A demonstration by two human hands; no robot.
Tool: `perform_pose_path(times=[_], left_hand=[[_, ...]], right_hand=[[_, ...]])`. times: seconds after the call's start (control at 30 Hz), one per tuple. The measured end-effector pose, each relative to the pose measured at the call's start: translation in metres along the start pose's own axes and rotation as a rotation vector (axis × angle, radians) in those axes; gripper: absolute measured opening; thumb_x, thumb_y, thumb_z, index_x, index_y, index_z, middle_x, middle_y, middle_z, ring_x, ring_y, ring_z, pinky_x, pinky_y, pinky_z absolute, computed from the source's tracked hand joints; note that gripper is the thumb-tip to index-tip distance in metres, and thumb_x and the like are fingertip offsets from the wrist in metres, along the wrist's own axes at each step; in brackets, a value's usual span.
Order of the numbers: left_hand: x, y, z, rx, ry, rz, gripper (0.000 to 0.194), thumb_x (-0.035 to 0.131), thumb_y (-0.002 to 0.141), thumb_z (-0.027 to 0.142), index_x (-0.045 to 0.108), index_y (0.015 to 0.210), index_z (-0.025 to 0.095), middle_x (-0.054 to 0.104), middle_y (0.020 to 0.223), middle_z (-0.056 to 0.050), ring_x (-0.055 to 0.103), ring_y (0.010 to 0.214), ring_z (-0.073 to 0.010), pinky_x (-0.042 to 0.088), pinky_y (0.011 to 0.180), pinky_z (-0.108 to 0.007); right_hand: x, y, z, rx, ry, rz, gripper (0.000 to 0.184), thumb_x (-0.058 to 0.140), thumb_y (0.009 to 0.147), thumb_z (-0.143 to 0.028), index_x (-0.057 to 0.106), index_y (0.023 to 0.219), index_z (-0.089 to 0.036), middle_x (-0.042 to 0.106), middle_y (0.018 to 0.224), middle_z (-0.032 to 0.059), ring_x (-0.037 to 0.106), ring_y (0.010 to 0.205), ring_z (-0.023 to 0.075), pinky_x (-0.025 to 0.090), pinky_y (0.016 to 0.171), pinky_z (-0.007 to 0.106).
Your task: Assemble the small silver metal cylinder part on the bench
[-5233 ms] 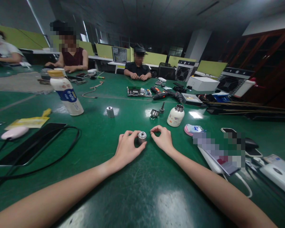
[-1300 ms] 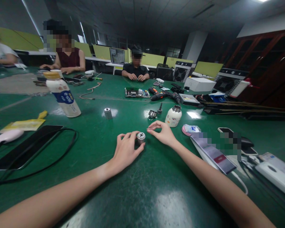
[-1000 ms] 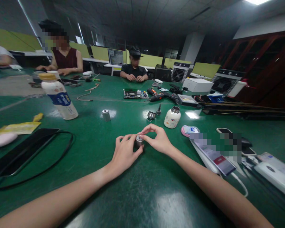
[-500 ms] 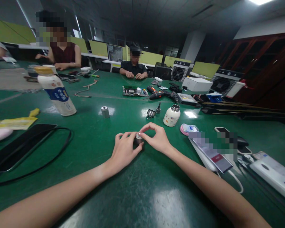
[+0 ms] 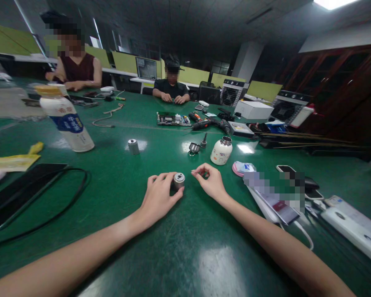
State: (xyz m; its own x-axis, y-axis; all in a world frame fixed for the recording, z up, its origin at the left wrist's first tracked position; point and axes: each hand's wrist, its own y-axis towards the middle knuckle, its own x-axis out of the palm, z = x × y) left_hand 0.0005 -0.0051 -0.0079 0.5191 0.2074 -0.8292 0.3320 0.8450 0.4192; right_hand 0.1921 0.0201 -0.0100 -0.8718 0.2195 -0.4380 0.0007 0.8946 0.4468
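Note:
A small silver metal cylinder (image 5: 179, 179), shaped like a small electric motor, stands upright on the green table. My left hand (image 5: 160, 189) grips it from the left, thumb in front and fingers behind, leaving the round top with its dark holes uncovered. Just to the right, my right hand (image 5: 212, 181) is raised with thumb and index finger pinched together, apart from the cylinder. Whatever the pinch holds, if anything, is too small to make out. A second silver cylinder (image 5: 133, 147) stands farther back on the left.
Beyond my hands are a metal cup-like lid (image 5: 193, 148), a white flask (image 5: 221, 151), power drills (image 5: 200, 123) and a circuit board (image 5: 173, 119). Phones (image 5: 272, 202) lie at right. A bottle (image 5: 66, 119) and a black cable (image 5: 58, 214) are at left. Two people sit across the table.
My right hand has lifted off the cylinder's top and moved right, its fingertips still pinched. My left hand keeps its grip. The view has shifted slightly.

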Motion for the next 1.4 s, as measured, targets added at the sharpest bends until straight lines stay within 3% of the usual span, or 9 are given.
perform_pose_path(times=[0.13,0.27,0.73,0.97,1.23,1.4], left_hand=[[0.001,0.0,-0.003,0.011,-0.078,-0.023,0.027,0.057,0.085,0.033,0.055,0.11,0.021,0.066,0.109,-0.007,0.059,0.102,-0.0251,0.037,0.086,-0.04],[0.0,0.0,-0.002,0.059,-0.124,-0.058,0.025,0.058,0.085,0.033,0.056,0.107,0.022,0.066,0.108,-0.006,0.058,0.102,-0.0243,0.038,0.085,-0.039],[0.0,-0.001,0.002,0.084,-0.088,-0.045,0.018,0.055,0.086,0.03,0.056,0.101,0.021,0.066,0.101,-0.005,0.059,0.098,-0.0245,0.037,0.083,-0.04],[-0.001,0.0,0.003,0.082,-0.091,-0.054,0.014,0.053,0.086,0.03,0.055,0.096,0.02,0.066,0.097,-0.004,0.059,0.096,-0.0237,0.038,0.082,-0.039],[-0.001,-0.001,0.003,0.084,-0.086,-0.05,0.019,0.056,0.086,0.029,0.055,0.103,0.021,0.066,0.102,-0.004,0.059,0.098,-0.0237,0.038,0.083,-0.039],[-0.001,-0.001,0.003,0.081,-0.074,-0.05,0.02,0.056,0.085,0.028,0.055,0.104,0.021,0.067,0.103,-0.005,0.059,0.099,-0.0239,0.038,0.084,-0.039]], right_hand=[[0.006,-0.003,-0.023,-0.133,0.187,0.061,0.011,0.061,0.082,-0.023,0.057,0.071,-0.021,0.071,0.083,0.0026,0.066,0.083,0.0172,0.048,0.076,0.03],[0.013,-0.01,-0.037,-0.244,0.225,-0.055,0.012,0.057,0.082,-0.017,0.055,0.071,-0.021,0.069,0.084,0.0021,0.064,0.084,0.0168,0.049,0.082,0.033],[0.017,-0.014,-0.033,-0.448,0.143,-0.074,0.017,0.048,0.085,-0.007,0.053,0.076,-0.022,0.062,0.087,0.0032,0.06,0.088,0.0161,0.048,0.081,0.032],[0.015,-0.015,-0.038,-0.446,0.064,-0.108,0.018,0.048,0.083,-0.006,0.052,0.077,-0.022,0.062,0.084,0.0022,0.06,0.085,0.0162,0.047,0.08,0.032],[0.017,-0.017,-0.032,-0.438,0.121,-0.031,0.015,0.047,0.086,-0.01,0.053,0.08,-0.022,0.062,0.086,0.0029,0.061,0.086,0.0164,0.049,0.08,0.031],[0.015,-0.016,-0.034,-0.41,0.05,-0.057,0.015,0.047,0.085,-0.009,0.053,0.081,-0.022,0.062,0.087,0.0026,0.06,0.086,0.0166,0.047,0.082,0.032]])
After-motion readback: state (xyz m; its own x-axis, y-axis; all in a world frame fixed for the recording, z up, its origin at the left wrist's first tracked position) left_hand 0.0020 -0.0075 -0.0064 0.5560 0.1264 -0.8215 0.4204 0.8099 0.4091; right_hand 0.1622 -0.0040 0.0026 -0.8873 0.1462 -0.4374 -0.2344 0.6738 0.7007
